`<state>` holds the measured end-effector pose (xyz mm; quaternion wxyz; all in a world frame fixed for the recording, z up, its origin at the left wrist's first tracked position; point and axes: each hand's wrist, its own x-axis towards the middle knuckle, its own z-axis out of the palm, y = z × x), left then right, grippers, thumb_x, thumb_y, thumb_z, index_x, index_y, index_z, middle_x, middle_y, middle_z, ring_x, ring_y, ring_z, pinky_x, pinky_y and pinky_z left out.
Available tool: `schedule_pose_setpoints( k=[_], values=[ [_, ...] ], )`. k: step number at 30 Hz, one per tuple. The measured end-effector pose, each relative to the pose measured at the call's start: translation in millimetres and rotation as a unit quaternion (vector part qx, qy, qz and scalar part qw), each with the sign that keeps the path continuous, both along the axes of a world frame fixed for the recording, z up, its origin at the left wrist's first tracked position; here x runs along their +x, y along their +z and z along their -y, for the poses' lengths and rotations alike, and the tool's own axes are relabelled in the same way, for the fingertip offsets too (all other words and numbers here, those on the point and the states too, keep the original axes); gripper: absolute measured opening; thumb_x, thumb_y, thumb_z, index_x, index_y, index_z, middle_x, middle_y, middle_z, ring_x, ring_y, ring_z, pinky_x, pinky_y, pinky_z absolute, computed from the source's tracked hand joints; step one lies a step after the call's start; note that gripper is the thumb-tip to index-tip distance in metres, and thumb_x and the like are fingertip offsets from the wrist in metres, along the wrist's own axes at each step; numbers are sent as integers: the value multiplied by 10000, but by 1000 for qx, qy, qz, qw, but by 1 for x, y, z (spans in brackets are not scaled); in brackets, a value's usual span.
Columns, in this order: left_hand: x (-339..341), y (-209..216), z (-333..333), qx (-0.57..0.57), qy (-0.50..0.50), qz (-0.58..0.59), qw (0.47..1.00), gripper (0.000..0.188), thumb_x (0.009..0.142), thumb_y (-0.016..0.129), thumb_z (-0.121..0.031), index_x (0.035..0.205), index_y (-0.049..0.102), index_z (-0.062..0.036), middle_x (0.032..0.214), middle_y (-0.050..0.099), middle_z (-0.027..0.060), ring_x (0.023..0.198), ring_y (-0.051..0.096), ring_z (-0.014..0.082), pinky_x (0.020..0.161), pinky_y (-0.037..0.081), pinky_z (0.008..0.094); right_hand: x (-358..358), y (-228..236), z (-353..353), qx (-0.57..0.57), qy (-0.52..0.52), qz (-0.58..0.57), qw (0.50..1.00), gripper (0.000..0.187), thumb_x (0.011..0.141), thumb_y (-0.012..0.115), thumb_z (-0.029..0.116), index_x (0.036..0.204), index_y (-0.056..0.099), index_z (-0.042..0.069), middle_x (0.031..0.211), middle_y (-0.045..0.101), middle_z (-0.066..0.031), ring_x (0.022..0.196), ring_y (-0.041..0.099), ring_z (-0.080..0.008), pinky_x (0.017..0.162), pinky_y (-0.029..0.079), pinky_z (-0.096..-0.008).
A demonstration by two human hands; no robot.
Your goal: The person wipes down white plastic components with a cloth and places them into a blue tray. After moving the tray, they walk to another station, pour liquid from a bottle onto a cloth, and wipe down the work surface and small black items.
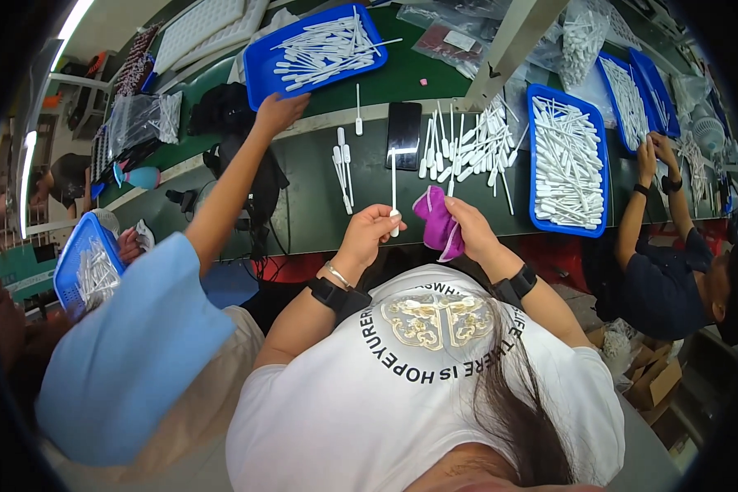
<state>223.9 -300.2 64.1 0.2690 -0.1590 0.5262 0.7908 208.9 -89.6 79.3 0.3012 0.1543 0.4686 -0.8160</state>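
Note:
My left hand pinches a white plastic stick by its thicker lower end, and its thin shaft points up. My right hand grips a purple cloth, which hangs bunched just right of the stick without touching it. Both hands are at the near edge of the green table. Ahead on the left lie several similar sticks in a small group, with a single stick beyond them. A loose heap of sticks spreads ahead of my right hand.
A dark phone lies between the stick groups. A blue tray full of sticks stands right; another blue tray is far left, where a co-worker's hand reaches. A metal post rises behind. Another person's hands work at right.

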Motion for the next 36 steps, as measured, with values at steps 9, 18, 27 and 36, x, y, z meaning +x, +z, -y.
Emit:
schedule_pose_setpoints(
  k=[9, 18, 27, 36],
  values=[
    [-1, 11, -26, -147, -79, -102, 981, 122, 835, 561, -103, 889, 565, 5, 740, 615, 44, 592, 508, 60, 539, 398, 188, 5, -15, 26, 245, 95, -265, 928, 220, 853, 512, 138, 1017, 527, -8, 934, 576, -55, 813, 546, -139, 723, 441, -278],
    [3, 25, -25, -121, -126, -89, 980, 115, 854, 524, -95, 914, 556, -3, 727, 586, 25, 530, 449, 53, 483, 365, 179, -45, -13, 26, 84, -143, -90, 982, 206, 884, 492, 197, 989, 523, 22, 726, 555, -11, 637, 561, -122, 581, 470, -253],
    [-10, -7, -9, 230, 7, 83, 970, 78, 868, 495, -83, 881, 543, -23, 750, 584, 36, 537, 460, 54, 485, 370, 169, -9, 22, 44, -29, 7, -51, 998, 231, 883, 486, 161, 1017, 522, -23, 811, 568, -43, 697, 572, -115, 620, 456, -243],
    [-5, 9, -17, -214, -77, -255, 940, 128, 876, 503, -103, 964, 533, -15, 724, 568, 28, 536, 454, 51, 479, 385, 189, -15, -15, 56, 292, 9, -249, 923, 237, 869, 471, 140, 1031, 517, -26, 904, 597, -121, 773, 582, -194, 704, 460, -308]
  ],
)
